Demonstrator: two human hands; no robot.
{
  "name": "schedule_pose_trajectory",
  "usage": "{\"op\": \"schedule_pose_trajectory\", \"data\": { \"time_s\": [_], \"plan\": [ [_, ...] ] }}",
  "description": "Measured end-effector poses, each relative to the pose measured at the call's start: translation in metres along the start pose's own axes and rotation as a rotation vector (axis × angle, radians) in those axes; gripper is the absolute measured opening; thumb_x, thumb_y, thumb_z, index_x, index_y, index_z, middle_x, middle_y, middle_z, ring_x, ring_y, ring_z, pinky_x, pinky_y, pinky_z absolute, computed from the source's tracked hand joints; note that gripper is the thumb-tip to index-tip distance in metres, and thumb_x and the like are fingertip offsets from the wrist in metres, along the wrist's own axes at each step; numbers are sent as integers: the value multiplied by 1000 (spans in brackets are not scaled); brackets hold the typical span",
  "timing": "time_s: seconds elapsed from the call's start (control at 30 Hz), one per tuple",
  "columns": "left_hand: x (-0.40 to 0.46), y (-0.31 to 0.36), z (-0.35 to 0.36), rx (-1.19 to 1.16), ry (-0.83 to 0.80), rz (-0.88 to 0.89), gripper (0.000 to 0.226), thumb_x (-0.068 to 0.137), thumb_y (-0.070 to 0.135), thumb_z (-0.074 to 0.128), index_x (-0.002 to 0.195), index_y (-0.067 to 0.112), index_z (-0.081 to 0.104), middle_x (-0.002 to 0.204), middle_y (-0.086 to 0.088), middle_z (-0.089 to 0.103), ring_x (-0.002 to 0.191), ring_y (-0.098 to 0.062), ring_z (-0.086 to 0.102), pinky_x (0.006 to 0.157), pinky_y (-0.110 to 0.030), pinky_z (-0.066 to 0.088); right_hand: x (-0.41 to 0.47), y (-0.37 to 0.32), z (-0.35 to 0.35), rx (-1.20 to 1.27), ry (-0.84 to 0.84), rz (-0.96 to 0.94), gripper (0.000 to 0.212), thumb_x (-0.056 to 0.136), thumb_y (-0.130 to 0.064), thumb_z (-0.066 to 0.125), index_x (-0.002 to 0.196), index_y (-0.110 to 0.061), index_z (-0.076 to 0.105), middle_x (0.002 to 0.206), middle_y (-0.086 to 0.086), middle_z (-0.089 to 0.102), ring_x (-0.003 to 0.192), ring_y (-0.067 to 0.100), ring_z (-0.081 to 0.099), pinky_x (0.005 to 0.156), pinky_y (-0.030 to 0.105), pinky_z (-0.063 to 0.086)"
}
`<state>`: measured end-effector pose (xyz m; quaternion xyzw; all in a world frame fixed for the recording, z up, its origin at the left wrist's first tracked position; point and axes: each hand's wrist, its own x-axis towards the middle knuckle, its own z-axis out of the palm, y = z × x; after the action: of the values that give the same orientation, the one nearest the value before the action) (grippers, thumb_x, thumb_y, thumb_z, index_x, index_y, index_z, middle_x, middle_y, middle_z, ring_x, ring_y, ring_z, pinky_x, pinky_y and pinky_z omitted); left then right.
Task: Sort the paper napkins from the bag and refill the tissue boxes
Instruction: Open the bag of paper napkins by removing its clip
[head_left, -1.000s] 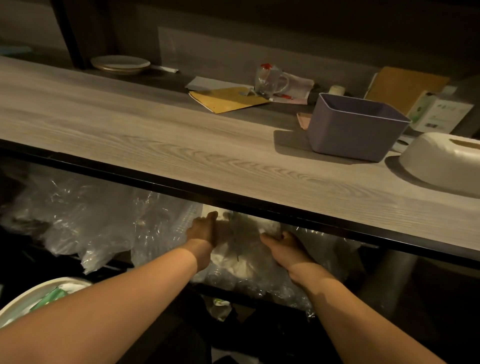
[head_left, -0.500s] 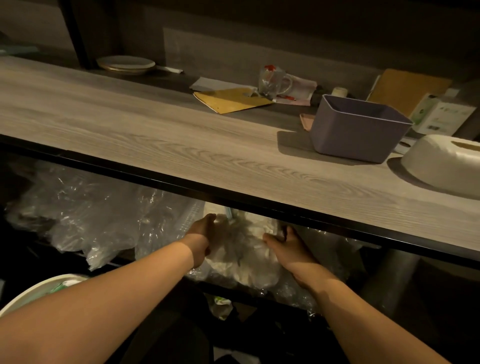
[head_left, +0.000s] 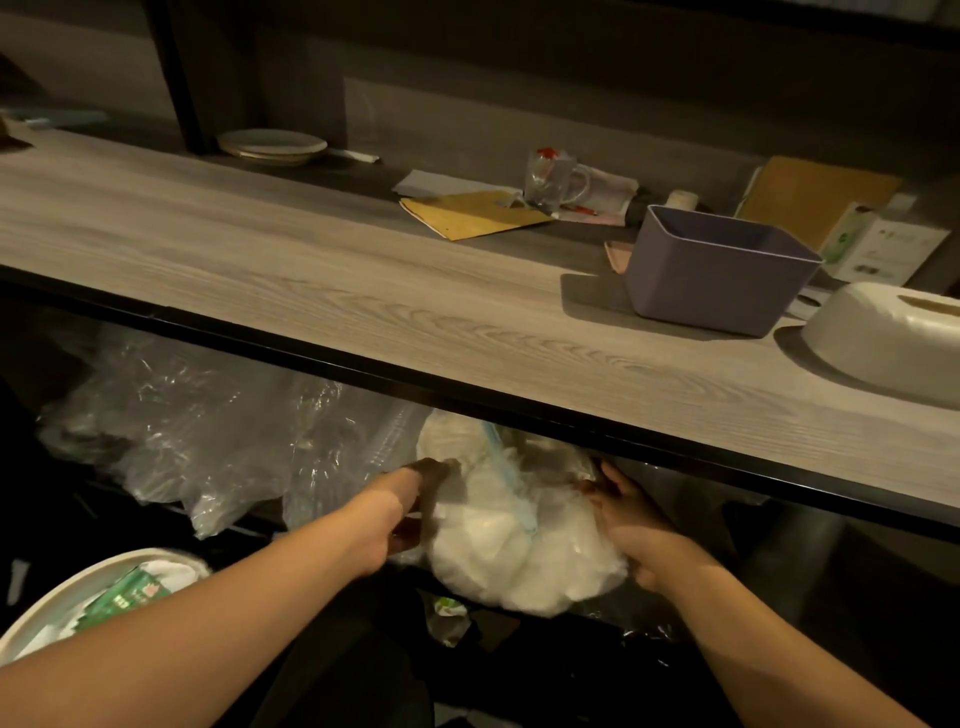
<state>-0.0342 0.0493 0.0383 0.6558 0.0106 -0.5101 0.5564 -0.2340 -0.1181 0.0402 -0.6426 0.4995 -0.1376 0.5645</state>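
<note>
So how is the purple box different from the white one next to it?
The purple box stands upright with its top open, showing an empty inside. The white box is rounded, lies dome-up, and has a slot on top. The purple one has straight walls and corners. Both sit on the wooden counter.
</note>
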Motion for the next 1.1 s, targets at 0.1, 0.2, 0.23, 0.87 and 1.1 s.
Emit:
{"op": "schedule_pose_trajectory", "data": {
  "time_s": [0.1, 0.2, 0.23, 0.87, 1.1],
  "plan": [
    [-23, -3, -5, 6, -70, -18, 38, 85, 31, 78, 111, 5, 67, 111, -20, 67, 94, -35, 64, 87, -43, 55, -5, -2, -11, -87, -63, -21, 56, 107, -24, 51, 159, -25, 31, 160, 0, 39, 138, 24, 46, 102, 30, 40],
    [-37, -4, -14, 36, -136, -19, 48, 77, 30, 82, 115, 7, 68, 116, -20, 69, 102, -35, 64, 94, -46, 52, -12, -9, -16, -240, -128, -46, 58, 108, -30, 48, 160, -20, 25, 163, -4, 29, 152, 20, 28, 123, 30, 23],
    [-39, -5, -17, 44, -147, -17, 54, 72, 32, 85, 117, 8, 68, 118, -20, 69, 101, -35, 65, 90, -46, 54, -16, -10, -16, -229, -128, -8, 60, 109, -31, 45, 162, -18, 19, 166, -3, 21, 154, 19, 21, 125, 30, 16],
    [-88, 1, -150, 398, -641, 76, 89, 72, 50, 89, 140, 4, 54, 134, -47, 49, 109, -51, 64, 84, -45, 61, -72, -69, 24, -157, -621, -100, 39, 86, -35, 75, 125, -36, 70, 123, -2, 73, 115, 24, 70, 106, 50, 52],
    [-110, 25, -174, 277, -531, 245, 91, 41, 44, 103, 120, 11, 74, 138, -34, 57, 127, -57, 52, 109, -77, 31, -106, -115, 43, -148, -668, -328, 32, 82, -38, 72, 113, -42, 73, 118, -7, 75, 111, 19, 70, 103, 48, 52]
  ]
}}
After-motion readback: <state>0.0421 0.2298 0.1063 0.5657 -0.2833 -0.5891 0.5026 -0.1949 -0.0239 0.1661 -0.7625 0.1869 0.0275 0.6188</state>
